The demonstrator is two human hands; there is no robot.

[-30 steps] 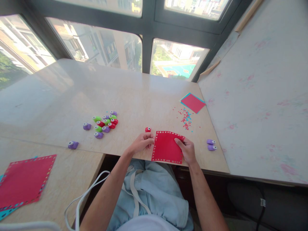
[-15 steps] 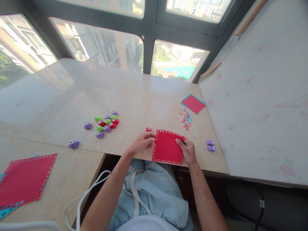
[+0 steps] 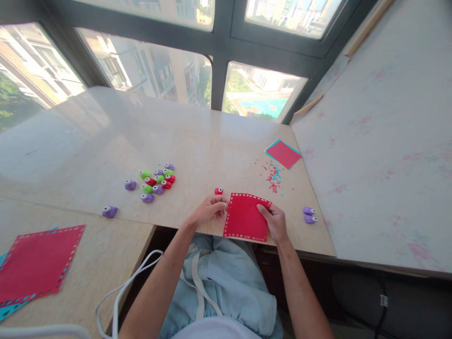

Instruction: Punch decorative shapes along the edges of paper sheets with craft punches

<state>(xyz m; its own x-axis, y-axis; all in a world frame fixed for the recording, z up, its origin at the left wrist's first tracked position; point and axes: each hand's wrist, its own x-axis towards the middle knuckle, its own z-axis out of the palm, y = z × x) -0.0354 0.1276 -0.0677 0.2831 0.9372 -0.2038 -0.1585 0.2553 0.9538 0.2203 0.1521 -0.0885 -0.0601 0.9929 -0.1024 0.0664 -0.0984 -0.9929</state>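
A square sheet of red paper [image 3: 246,219] with small shapes punched along its edges is held over the table's front edge. My right hand [image 3: 277,221] grips its right side, thumb on top and fingers underneath. My left hand [image 3: 211,209] is closed, its thumb and fingertips pinched at the sheet's left edge; its other fingers are curled under. Just beyond this hand lies a red craft punch [image 3: 219,191] on the table.
Several purple, green and red craft punches [image 3: 157,189] cluster to the left. Two purple punches [image 3: 310,215] sit at right. Paper bits [image 3: 273,176] lie scattered near a stack of coloured paper [image 3: 284,155]. Punched red sheets [image 3: 40,263] rest at lower left, near a white cable [image 3: 122,287].
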